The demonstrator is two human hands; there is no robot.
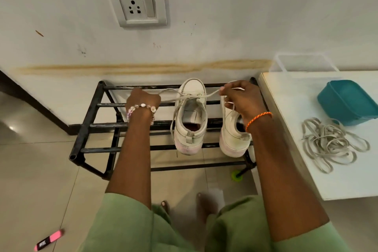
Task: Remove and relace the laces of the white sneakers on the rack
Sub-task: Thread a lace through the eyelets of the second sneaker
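Looks like mid-lacing on the left sneaker [191, 116]: both hands, left [143, 98] and right [239, 98], pinch its lace [211, 93] ends pulled apart, so next is probably evening them up.

Scuffed white sneakers [191, 116] of smooth leather-like material sit on a black metal-tube rack [98, 125] with chipped paint. Flat woven laces [331, 143] lie beside a matt teal plastic box [347, 100] above glossy floor tiles [36, 180].

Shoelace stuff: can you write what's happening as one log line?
left hand: holds lace end | right hand: pinches other end | left sneaker: on rack
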